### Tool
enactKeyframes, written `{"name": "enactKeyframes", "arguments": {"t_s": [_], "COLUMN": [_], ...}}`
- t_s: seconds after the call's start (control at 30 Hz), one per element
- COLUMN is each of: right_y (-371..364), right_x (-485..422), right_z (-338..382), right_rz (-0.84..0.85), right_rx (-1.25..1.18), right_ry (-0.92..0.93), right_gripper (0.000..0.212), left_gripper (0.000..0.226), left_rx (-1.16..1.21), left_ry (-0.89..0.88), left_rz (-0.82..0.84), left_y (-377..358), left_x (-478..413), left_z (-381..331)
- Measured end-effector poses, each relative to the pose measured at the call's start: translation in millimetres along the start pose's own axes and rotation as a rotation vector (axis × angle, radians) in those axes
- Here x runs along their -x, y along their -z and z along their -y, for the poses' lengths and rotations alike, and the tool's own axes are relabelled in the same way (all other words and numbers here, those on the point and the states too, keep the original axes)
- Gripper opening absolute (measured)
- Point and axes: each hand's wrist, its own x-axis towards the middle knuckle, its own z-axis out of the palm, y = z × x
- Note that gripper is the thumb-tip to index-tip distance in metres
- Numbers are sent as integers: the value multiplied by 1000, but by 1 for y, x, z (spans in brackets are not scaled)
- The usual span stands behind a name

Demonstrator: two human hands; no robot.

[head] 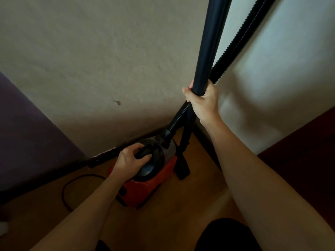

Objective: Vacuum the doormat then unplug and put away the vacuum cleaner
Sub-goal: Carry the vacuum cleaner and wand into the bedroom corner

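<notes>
Dim beige wall (90, 60), wooden floor (172, 205)

1. The vacuum cleaner (145, 187) is a small canister with a red lower body and a dark, rounded top. It sits on the wooden floor in a corner, close to the skirting.
2. Its black handle (145, 152) on top is clasped by the left grip (129, 158).
3. The black wand (212, 42) stands nearly upright and runs out of the top of the view. The right grip (203, 100) is wrapped round it.
4. The ribbed black hose (241, 42) plugs into the canister's front and climbs beside the wand.
5. The floor nozzle (183, 167) rests on the floor just beside the canister.
6. The black cord (85, 175) lies in a loose loop on the floor left of the canister.
</notes>
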Motion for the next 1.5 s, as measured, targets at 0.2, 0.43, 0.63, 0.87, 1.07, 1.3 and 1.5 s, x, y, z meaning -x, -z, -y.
{"name": "enactKeyframes", "arguments": {"t_s": [0.2, 0.43, 0.63, 0.87, 1.07, 1.3, 1.5], "right_y": [15, 12, 3, -2, -6, -3, 2], "right_x": [3, 2, 12, 13, 16, 18, 22], "right_z": [-19, -32, -48, -50, -50, -52, -58], "right_rz": [-81, -134, -208, -206, -219, -179, -227], "right_rx": [-15, 38, 64, 83, 46, 46, 69], "right_ry": [-12, 32, -11, 29, 4, -18, -29], "right_gripper": [27, 27, 26, 21, 21, 21, 26], "left_gripper": [9, 10, 21, 14, 11, 14, 36], "left_rx": [-48, -52, -148, -115, -200, -236, -267], "left_ry": [-48, -76, -88, -99, -132, -132, -130], "left_rz": [18, 42, -13, 36, 84, 99, 49], "left_y": [-14, -17, -20, -10, 2, -3, -17], "left_x": [-26, -39, -29, -24, -18, -21, -26], "left_z": [6, 15, 16, 28, 41, 45, 41]}}
